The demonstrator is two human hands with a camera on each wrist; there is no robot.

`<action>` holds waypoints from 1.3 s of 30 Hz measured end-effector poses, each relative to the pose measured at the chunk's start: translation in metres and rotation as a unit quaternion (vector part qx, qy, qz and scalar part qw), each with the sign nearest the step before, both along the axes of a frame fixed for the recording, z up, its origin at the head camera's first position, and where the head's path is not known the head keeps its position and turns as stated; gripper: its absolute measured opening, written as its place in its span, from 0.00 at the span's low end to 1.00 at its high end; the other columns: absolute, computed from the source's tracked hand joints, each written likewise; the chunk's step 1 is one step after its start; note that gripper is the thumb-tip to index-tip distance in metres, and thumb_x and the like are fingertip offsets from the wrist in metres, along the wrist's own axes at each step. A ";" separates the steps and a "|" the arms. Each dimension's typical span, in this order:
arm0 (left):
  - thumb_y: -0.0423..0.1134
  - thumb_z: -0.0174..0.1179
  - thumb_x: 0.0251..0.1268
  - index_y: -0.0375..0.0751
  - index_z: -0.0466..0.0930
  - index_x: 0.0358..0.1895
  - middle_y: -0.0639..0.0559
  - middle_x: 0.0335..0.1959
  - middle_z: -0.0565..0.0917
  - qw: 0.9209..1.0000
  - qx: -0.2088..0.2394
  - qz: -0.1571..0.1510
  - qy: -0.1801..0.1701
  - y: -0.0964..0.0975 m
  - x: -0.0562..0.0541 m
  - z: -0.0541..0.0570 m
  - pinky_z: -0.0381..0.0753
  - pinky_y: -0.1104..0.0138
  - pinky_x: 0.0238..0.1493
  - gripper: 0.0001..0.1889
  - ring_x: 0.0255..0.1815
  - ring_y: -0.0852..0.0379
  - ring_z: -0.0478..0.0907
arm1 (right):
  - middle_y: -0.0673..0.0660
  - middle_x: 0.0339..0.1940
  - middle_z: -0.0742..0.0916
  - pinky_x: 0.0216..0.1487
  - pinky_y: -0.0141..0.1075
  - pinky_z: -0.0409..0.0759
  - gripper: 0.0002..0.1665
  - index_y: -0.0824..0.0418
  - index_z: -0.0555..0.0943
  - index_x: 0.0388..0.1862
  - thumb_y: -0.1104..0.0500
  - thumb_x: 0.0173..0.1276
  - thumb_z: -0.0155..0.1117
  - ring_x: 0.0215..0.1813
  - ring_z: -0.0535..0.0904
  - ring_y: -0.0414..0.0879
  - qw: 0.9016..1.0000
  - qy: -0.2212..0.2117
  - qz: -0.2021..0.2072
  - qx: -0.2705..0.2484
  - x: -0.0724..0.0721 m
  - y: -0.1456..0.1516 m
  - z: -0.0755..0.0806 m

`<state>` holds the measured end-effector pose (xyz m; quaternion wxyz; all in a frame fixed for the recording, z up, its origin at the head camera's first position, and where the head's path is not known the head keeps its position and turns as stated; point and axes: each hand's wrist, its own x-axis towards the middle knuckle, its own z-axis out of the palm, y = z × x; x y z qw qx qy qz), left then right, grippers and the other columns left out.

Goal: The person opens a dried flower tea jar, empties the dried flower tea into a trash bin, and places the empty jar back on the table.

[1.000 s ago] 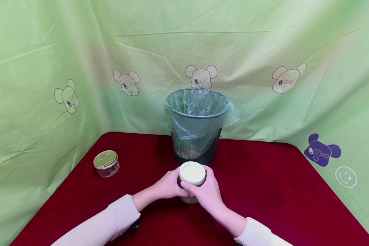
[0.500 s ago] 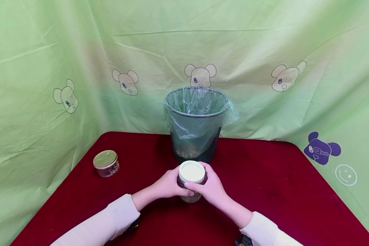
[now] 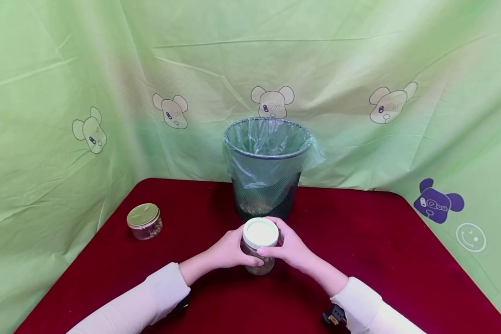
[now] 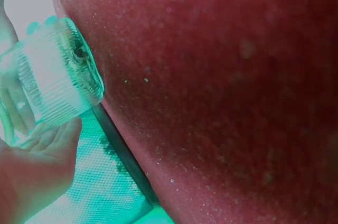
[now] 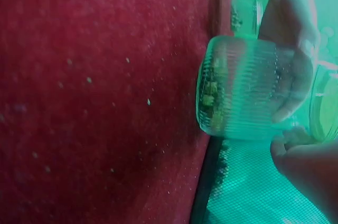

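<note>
A clear ribbed jar (image 3: pixel 259 266) with a white lid (image 3: pixel 260 232) stands upright in the middle of the red table, in front of the bin. Small yellowish bits lie in its bottom, best seen in the right wrist view. My left hand (image 3: pixel 230 251) grips the jar's left side, thumb across the front. From the right, my right hand (image 3: pixel 291 248) holds it just under the lid, with its thumb on the front and its other fingers behind. Ribbed glass (image 4: pixel 60 71) fills much of the left wrist view beside the left palm (image 4: pixel 47 168).
Behind the jar stands a black mesh bin (image 3: pixel 271 185) lined with a clear plastic bag (image 3: pixel 254 169). A low clear jar (image 3: pixel 145 228) with a gold lid and small contents sits at the left edge of the red tablecloth (image 3: pixel 359 250). A green printed curtain (image 3: pixel 208 65) surrounds the table.
My right hand has turned about the jar, its wrist and forearm swinging outward to the right and its thumb sliding rightward across the front. The left hand and the jar stay nearly in place.
</note>
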<state>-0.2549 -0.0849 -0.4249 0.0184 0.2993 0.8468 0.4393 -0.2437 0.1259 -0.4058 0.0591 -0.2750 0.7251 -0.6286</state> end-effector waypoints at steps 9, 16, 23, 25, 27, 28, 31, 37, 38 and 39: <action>0.48 0.77 0.43 0.48 0.68 0.62 0.62 0.49 0.80 1.000 0.003 -0.002 -0.005 0.000 0.000 -0.002 0.77 0.66 0.50 0.40 0.49 0.65 0.76 | 0.65 0.61 0.75 0.59 0.33 0.70 0.44 0.70 0.62 0.67 0.63 0.55 0.74 0.61 0.69 0.56 1.000 -0.021 0.017 -0.008 0.001 0.000 0.001; 0.49 0.78 0.42 0.49 0.68 0.63 0.63 0.49 0.80 1.000 0.012 -0.006 -0.004 0.001 0.000 -0.001 0.76 0.66 0.50 0.41 0.49 0.65 0.77 | 0.62 0.60 0.76 0.59 0.37 0.71 0.47 0.68 0.62 0.68 0.62 0.54 0.76 0.59 0.72 0.53 0.996 -0.032 -0.077 0.015 0.015 -0.009 0.005; 0.50 0.78 0.41 0.47 0.68 0.63 0.62 0.50 0.80 1.000 0.016 -0.008 -0.003 -0.001 0.000 0.000 0.76 0.66 0.51 0.42 0.50 0.65 0.77 | 0.60 0.61 0.75 0.59 0.41 0.72 0.47 0.66 0.62 0.68 0.61 0.53 0.77 0.58 0.74 0.51 0.984 -0.064 -0.165 -0.004 0.032 -0.024 0.009; 0.51 0.78 0.41 0.46 0.68 0.64 0.61 0.50 0.80 1.000 0.017 -0.008 -0.002 -0.001 0.000 0.000 0.76 0.66 0.51 0.43 0.49 0.64 0.77 | 0.61 0.61 0.75 0.59 0.42 0.71 0.47 0.66 0.61 0.67 0.61 0.53 0.77 0.59 0.73 0.51 0.980 -0.067 -0.185 -0.011 0.036 -0.028 0.009; 0.51 0.78 0.42 0.46 0.68 0.64 0.61 0.50 0.80 1.000 0.017 -0.009 -0.003 -0.001 0.000 0.000 0.76 0.65 0.51 0.43 0.50 0.64 0.76 | 0.61 0.62 0.74 0.60 0.43 0.70 0.48 0.66 0.61 0.68 0.60 0.53 0.77 0.60 0.73 0.51 0.976 -0.066 -0.207 -0.009 0.039 -0.032 0.008; 0.51 0.78 0.42 0.46 0.68 0.64 0.61 0.50 0.80 1.000 0.017 -0.009 -0.003 -0.002 0.000 0.000 0.76 0.65 0.52 0.43 0.50 0.64 0.76 | 0.61 0.62 0.74 0.60 0.44 0.70 0.48 0.66 0.60 0.68 0.59 0.53 0.77 0.60 0.72 0.51 0.974 -0.064 -0.218 -0.009 0.040 -0.035 0.007; 0.50 0.78 0.42 0.46 0.68 0.64 0.60 0.51 0.80 1.000 0.013 -0.009 0.003 -0.002 0.000 0.000 0.76 0.65 0.52 0.42 0.50 0.64 0.76 | 0.61 0.61 0.75 0.61 0.45 0.69 0.50 0.66 0.61 0.67 0.56 0.51 0.79 0.61 0.72 0.51 0.966 -0.056 -0.252 0.004 0.043 -0.041 0.005; 0.46 0.77 0.43 0.45 0.68 0.65 0.56 0.52 0.81 1.000 0.002 -0.003 0.014 -0.002 0.000 0.000 0.76 0.65 0.53 0.42 0.50 0.63 0.76 | 0.59 0.59 0.76 0.60 0.47 0.68 0.51 0.64 0.62 0.67 0.54 0.49 0.80 0.60 0.72 0.51 0.958 -0.043 -0.284 0.024 0.044 -0.047 0.002; 0.45 0.77 0.43 0.45 0.68 0.65 0.56 0.52 0.81 1.000 0.002 -0.003 0.014 -0.002 0.000 0.000 0.76 0.65 0.53 0.41 0.50 0.63 0.77 | 0.59 0.59 0.76 0.60 0.48 0.68 0.50 0.64 0.62 0.67 0.54 0.49 0.80 0.60 0.72 0.51 0.958 -0.042 -0.284 0.024 0.044 -0.047 0.002; 0.45 0.77 0.43 0.45 0.68 0.64 0.56 0.52 0.81 1.000 0.002 -0.003 0.014 -0.002 0.000 0.000 0.76 0.65 0.53 0.41 0.50 0.63 0.77 | 0.59 0.59 0.76 0.60 0.48 0.68 0.50 0.64 0.62 0.67 0.54 0.49 0.80 0.60 0.72 0.51 0.958 -0.042 -0.284 0.025 0.044 -0.047 0.001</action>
